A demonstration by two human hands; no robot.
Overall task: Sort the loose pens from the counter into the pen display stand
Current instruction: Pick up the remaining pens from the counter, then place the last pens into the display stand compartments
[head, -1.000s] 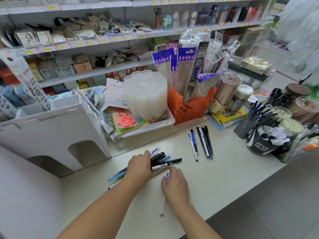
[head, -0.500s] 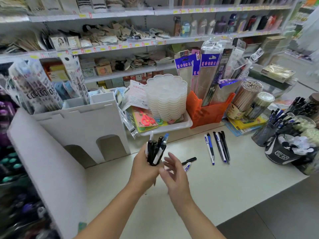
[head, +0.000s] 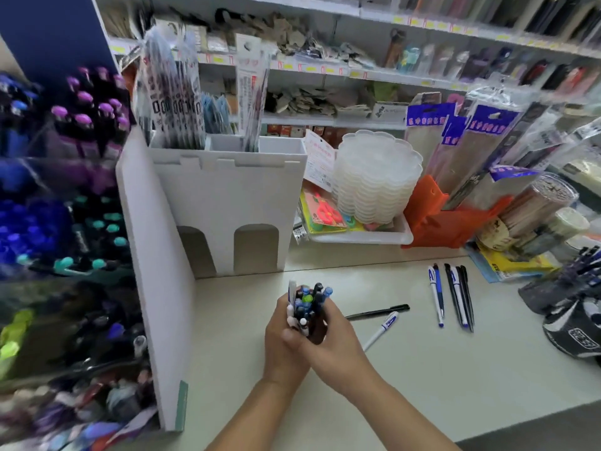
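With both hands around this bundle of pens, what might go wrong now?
1. The upright bundle of mixed black, blue and white pens is thick and uneven; held between the left hand and right hand, one pen may slip out.
2. A black pen and a white pen with a blue label lie close beside the hands; they may get knocked.
3. The picture is blurred, so the pen display stand's slots are hard to read.

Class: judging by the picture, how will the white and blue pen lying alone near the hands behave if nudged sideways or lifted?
The white and blue pen looks slim and round, so it would probably roll on the smooth counter. It seems rigid and light, likely easy to pinch up.
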